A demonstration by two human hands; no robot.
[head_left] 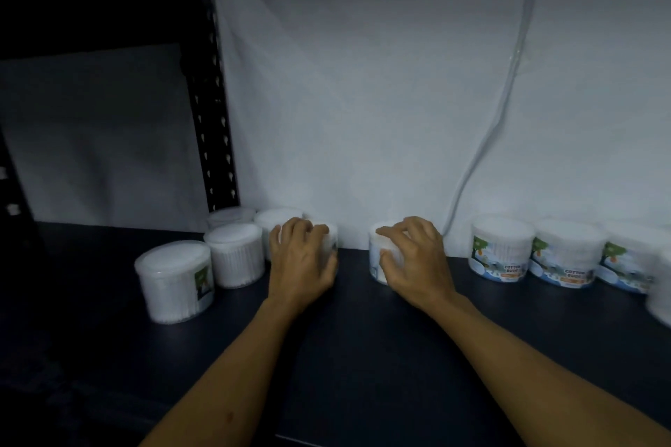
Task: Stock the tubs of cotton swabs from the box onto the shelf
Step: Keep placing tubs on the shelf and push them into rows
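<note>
Left hand [303,261] and right hand [414,258], a tub each, near shelf [363,356] back edge.

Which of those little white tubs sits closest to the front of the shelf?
The tub at far left, standing alone ahead of the cluster, its green label turned sideways. The other tubs sit back nearer the wall.

Likely shop stockroom, dim: slotted metal rack upright [208,91], rows of identical swab tubs [501,247].

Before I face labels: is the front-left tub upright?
Upright: the front-left tub stands on the shelf, lid on top.
</note>
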